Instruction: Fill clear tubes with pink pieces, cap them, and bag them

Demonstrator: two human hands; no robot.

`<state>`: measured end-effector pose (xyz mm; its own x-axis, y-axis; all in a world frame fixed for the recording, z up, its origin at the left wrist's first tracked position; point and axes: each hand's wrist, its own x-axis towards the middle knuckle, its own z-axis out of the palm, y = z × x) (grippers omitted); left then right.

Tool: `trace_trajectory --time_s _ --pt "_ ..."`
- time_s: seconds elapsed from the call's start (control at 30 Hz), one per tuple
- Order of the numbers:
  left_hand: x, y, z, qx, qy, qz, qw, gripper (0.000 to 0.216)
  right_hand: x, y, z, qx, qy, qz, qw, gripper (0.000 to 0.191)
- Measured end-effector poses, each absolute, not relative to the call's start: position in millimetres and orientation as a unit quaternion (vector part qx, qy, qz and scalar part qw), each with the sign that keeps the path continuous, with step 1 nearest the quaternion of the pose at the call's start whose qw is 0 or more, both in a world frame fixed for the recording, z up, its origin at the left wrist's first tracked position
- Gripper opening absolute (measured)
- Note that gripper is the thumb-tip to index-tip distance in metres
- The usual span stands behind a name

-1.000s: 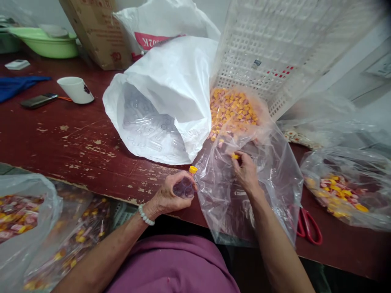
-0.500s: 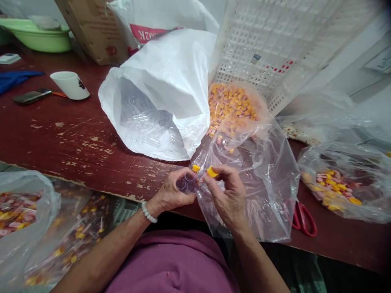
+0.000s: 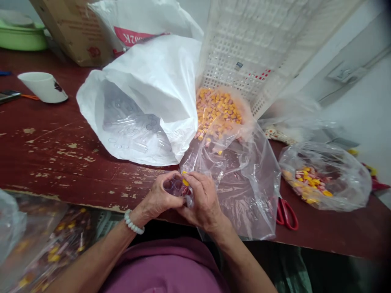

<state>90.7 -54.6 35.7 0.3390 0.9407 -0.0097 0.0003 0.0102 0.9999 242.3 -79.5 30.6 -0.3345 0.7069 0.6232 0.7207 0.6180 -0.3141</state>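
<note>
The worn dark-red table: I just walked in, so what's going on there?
A person's left hand grips several clear round plastic tubes; the right hand holds a small yellow plastic cap beside them. Beyond, an open white sack holds similar tubes and a clear plastic bag holds yellow-and-pink pieces.

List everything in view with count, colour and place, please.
Held tubes: several, clear, centre
Cap: at least one, yellow, centre
Sack: one, white, mid-table
Loose tubes: many, clear, inside sack
Middle bag: one, clear, centre right
Pieces: many, yellow-pink, middle bag
Crate: one, white, behind middle bag
Right bag: one, clear, far right
Scissors: one, red-handled, beside middle bag
Box: one, brown, back left
Basin: one, green, back left
Cup: one, white, left
Phone: one, dark, left
Lower bags: at least two, translucent, lower left
Table: one, red, across
Shirt: one, purple, bottom
Left hand: one, around held tubes
Right hand: one, at cap
</note>
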Motion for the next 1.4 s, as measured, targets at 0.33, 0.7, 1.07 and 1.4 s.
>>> trace_trajectory --time_s 0.33,0.7,1.07,1.4 --pt "100 -53 30 0.406 0.397 0.437 0.697 0.033 297 -68 34 -0.546 -0.691 0.085 0.466 0.067" --pt "95 -52 40 0.496 0.450 0.446 0.594 0.029 367 61 -17 -0.690 -0.688 -0.016 0.225 0.026" --pt "98 -46 24 0.631 0.445 0.414 0.482 0.025 335 -52 57 -0.625 -0.595 0.159 0.480 0.030" --pt "96 -51 32 0.622 0.425 0.400 0.522 0.030 263 -81 79 -0.456 -0.782 0.184 0.383 0.057"
